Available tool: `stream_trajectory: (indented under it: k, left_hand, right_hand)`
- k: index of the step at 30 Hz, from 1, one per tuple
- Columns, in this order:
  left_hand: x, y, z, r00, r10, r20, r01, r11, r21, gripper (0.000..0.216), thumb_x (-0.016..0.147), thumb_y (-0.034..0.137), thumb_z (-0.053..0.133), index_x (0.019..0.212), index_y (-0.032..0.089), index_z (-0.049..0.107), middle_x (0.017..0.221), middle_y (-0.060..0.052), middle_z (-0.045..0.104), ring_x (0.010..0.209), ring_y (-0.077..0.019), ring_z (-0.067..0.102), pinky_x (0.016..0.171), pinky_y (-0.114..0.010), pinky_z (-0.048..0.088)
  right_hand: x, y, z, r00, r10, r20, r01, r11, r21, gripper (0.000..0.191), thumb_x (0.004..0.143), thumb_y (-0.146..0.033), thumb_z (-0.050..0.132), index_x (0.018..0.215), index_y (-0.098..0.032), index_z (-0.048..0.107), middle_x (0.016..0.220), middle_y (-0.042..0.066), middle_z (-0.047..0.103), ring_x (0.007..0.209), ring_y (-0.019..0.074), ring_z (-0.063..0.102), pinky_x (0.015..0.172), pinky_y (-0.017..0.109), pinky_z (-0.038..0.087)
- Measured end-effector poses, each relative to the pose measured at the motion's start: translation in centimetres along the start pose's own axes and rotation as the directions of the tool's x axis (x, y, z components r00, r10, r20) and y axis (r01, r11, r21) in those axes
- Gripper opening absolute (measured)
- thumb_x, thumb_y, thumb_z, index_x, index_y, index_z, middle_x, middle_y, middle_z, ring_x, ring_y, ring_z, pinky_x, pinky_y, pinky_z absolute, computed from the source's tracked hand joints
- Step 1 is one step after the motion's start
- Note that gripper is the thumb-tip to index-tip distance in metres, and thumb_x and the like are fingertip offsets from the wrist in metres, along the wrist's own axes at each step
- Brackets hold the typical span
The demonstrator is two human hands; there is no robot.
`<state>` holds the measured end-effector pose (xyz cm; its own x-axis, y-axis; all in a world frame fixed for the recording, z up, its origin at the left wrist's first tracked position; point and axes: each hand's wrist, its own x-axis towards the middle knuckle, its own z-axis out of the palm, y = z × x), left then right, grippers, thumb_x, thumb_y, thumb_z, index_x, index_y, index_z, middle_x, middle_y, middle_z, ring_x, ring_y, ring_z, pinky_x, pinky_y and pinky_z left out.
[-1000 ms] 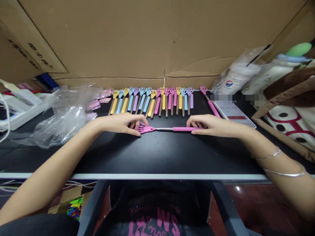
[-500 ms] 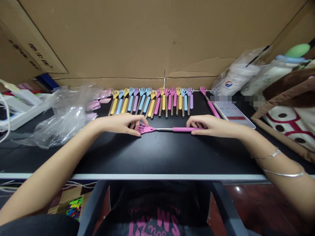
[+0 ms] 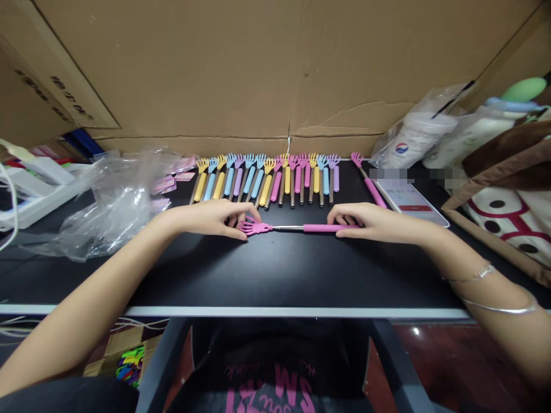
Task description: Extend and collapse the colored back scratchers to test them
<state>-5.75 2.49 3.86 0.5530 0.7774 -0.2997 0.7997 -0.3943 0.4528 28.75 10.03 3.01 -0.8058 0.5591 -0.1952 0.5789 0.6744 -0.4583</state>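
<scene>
A pink back scratcher [image 3: 288,228] lies level across the black desk, its claw to the left and a short stretch of metal rod showing before the pink handle. My left hand [image 3: 219,219] is closed around the claw's finger tips, thumb below and fingers above. At the other end, my right hand [image 3: 365,221] grips the end of the handle between thumb and fingers. Behind them stands a row of back scratchers with yellow [image 3: 266,186], blue [image 3: 248,179], purple and pink handles, claws pointing away from me. Another pink back scratcher [image 3: 373,190] lies slanted, right of the row.
A phone [image 3: 411,203] lies by the slanted scratcher. Clear plastic bags [image 3: 107,206] and pink cards [image 3: 166,183] are at left beside a white rack [image 3: 43,201]. A bagged cup [image 3: 413,140], a bottle [image 3: 495,120] and a brown bag [image 3: 508,172] stand right. Cardboard [image 3: 258,69] walls the back.
The view has shifted very slightly. Both hands keep the same hold on the pink back scratcher, and its length looks unchanged.
</scene>
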Motion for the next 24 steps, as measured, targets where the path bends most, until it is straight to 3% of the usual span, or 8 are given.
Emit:
stream_trajectory:
  k: [24]
  left_hand:
    - [0.02,0.26,-0.02,1.0,-0.02,0.005,0.02,1.0,0.02,0.043,0.085,0.045,0.056,0.123,0.025,0.049,0.081,0.001,0.056,0.068,-0.0125,0.051,0.059,-0.021,0.035]
  right_hand:
    - [-0.1,0.13,0.04,1.0,-0.01,-0.013,0.01,1.0,-0.017,0.031,0.085,-0.05,0.052,0.096,-0.021,0.056,0.075,-0.001,0.047,0.066,0.0122,0.042,0.059,0.024,0.031]
